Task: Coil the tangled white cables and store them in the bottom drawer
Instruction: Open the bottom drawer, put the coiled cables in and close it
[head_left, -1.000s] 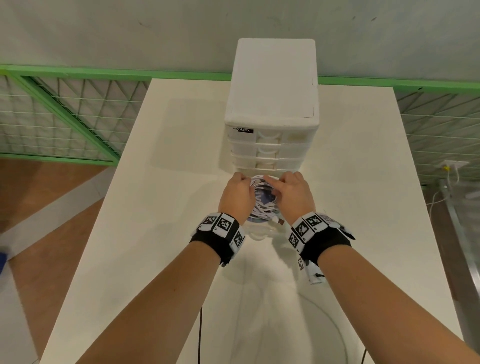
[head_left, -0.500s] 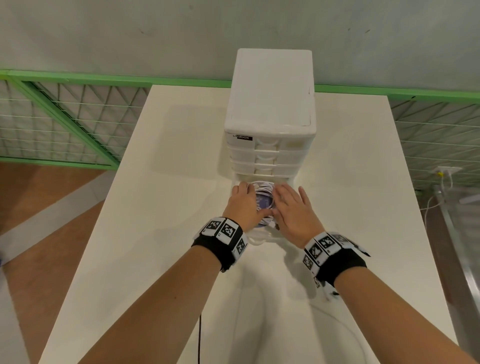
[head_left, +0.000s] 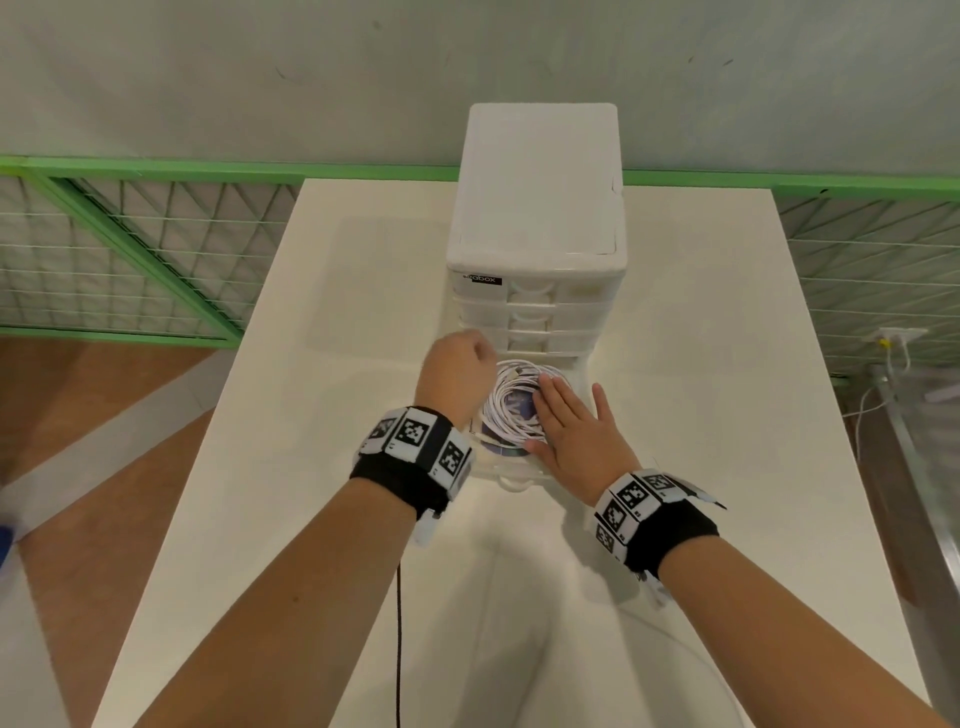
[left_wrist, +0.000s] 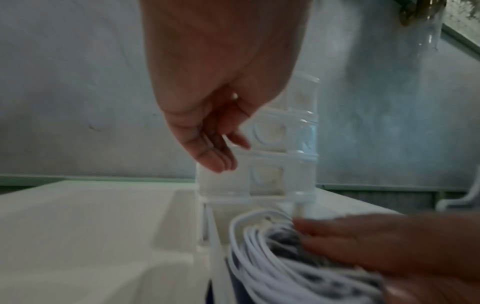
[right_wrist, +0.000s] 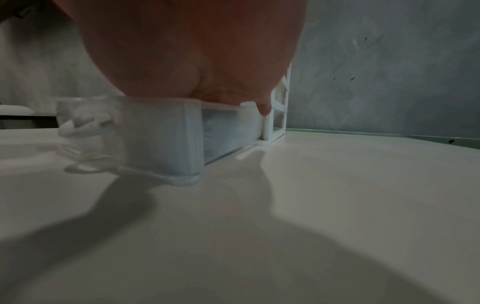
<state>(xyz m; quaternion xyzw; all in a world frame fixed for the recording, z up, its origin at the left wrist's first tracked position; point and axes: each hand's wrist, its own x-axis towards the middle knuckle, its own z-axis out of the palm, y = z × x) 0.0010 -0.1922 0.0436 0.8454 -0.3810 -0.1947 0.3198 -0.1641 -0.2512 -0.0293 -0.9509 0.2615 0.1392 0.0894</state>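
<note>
At frame centre the right hand (head_left: 574, 434) lies flat, fingers spread, on the coiled white cables (head_left: 511, 402) in the bottom drawer (head_left: 511, 480); the left hand (head_left: 457, 371) hangs loosely curled, holding nothing; light, springy loops (likely to pop up), best pressed from above.

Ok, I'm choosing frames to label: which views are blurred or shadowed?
Head view: sharp, evenly lit, edges bowed. Left wrist view: motion-blurred on the coiled cables and left hand. Right wrist view: dim; the right hand looms dark, casting broad shadows on the table.

Open bottom drawer (head_left: 511, 470) juts toward the person; right hand (head_left: 574, 434) covers the cable coil (head_left: 511, 400). Drawer unit (head_left: 537, 228) blocks behind; table (head_left: 727, 415) bare on both sides.
</note>
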